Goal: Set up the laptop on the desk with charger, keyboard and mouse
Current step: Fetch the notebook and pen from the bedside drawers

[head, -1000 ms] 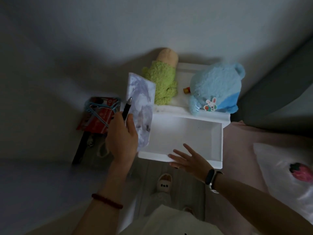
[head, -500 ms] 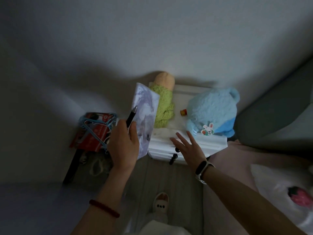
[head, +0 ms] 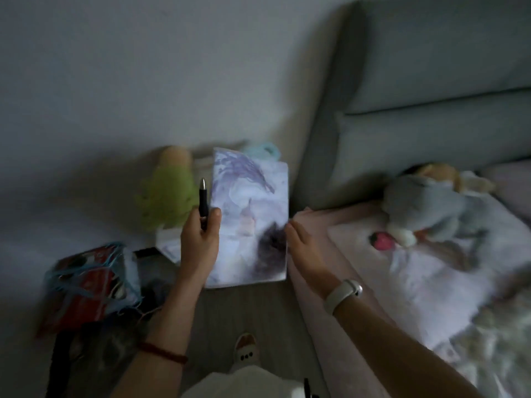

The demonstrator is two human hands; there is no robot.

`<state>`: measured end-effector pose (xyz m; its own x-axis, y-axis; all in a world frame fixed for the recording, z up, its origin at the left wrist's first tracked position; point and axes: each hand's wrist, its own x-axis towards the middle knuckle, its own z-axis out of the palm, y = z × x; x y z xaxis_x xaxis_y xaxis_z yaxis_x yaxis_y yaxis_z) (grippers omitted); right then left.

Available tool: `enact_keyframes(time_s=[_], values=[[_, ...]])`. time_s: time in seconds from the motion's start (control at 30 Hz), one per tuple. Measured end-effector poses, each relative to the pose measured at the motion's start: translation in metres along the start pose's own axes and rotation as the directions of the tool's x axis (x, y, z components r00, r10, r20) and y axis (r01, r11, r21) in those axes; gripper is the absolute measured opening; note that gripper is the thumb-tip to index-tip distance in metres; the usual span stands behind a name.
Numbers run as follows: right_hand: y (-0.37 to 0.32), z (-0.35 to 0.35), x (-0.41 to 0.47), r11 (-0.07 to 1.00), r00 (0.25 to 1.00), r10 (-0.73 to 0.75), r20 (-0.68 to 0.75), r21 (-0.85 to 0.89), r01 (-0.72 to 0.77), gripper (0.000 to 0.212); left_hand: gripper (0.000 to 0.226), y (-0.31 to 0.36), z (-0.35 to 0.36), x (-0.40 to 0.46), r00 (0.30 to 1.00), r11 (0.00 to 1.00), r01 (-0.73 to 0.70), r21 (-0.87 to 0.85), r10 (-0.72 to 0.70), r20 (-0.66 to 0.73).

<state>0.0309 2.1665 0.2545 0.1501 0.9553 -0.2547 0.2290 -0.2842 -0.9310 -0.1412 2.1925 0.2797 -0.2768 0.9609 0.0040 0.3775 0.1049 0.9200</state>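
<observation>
White cloth fills the bottom edge, with a slipper (head: 246,350) just beyond it on the grey floor (head: 230,311). From there the two forearms reach forward, a red cord (head: 163,351) on the left wrist and a pale band (head: 343,294) on the right. At left, a red bag (head: 89,285) under blue netting lies blurred on the floor. Further on, the left hand (head: 199,242) is curled around a black pen (head: 203,202), tip up, and the left edge of a notebook (head: 250,219) with a pale lilac swirled cover, thumb on the cover. The right hand (head: 304,251) sits just beside the notebook's right edge, fingers loosely together; whether they touch it I cannot tell. Right of that hand, a pink bed (head: 330,222) carries a grey plush (head: 431,208) on a pillow (head: 416,271). Behind the notebook stand a green plush (head: 166,196) and a sliver of blue plush (head: 264,147), against the wall (head: 143,67). A grey-green headboard (head: 431,81) rises farthest right. Laptop, charger, keyboard and mouse are nowhere in this view.
</observation>
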Motion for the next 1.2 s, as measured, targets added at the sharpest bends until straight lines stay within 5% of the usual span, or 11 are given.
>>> enact_keyframes(time_s=[0.13,0.27,0.37,0.43,0.5,0.57,0.73,0.87,1.0,1.2], values=[[0.015,-0.099,-0.089,0.947,0.952,0.178,-0.25,0.305,-0.097,0.02,0.024,0.048,0.06,-0.087,0.93,0.991,-0.042,-0.125,0.084,0.357],[0.068,-0.212,-0.226,0.933,0.815,0.251,-0.523,0.354,-0.06,0.009,0.025,0.092,0.132,-0.216,0.737,0.982,-0.149,-0.116,0.188,0.65],[0.115,-0.275,-0.348,0.921,0.628,0.299,-0.718,0.389,0.006,0.005,0.032,0.112,0.181,-0.328,0.495,0.917,-0.4,-0.008,0.223,0.839],[0.144,-0.305,-0.435,0.937,0.481,0.323,-0.815,0.348,-0.039,0.015,0.029,0.122,0.211,-0.411,0.418,0.874,-0.485,0.006,0.226,0.88],[0.169,-0.322,-0.52,0.921,0.313,0.386,-0.868,0.383,-0.075,0.018,0.028,0.133,0.233,-0.498,0.346,0.849,-0.528,-0.027,0.243,0.906],[0.198,-0.332,-0.615,0.89,0.066,0.457,-0.887,0.455,-0.044,0.021,0.028,0.145,0.249,-0.601,0.15,0.807,-0.574,-0.142,0.274,0.95],[0.253,-0.321,-0.819,0.825,-0.456,0.518,-0.723,0.564,0.043,0.011,0.024,0.153,0.255,-0.829,-0.344,0.73,-0.535,-0.425,0.272,0.899],[0.297,-0.308,-0.963,0.782,-0.739,0.486,-0.466,0.609,0.13,0.021,0.025,0.147,0.246,-0.997,-0.621,0.702,-0.434,-0.565,0.221,0.752],[0.329,-0.308,-1.077,0.743,-0.87,0.45,-0.202,0.626,0.239,0.01,0.027,0.146,0.242,-1.151,-0.755,0.684,-0.38,-0.623,0.16,0.636],[0.348,-0.32,-1.234,0.747,-0.908,0.418,-0.013,0.574,0.336,0.008,0.029,0.153,0.198,-1.361,-0.881,0.634,-0.289,-0.717,0.118,0.459]])
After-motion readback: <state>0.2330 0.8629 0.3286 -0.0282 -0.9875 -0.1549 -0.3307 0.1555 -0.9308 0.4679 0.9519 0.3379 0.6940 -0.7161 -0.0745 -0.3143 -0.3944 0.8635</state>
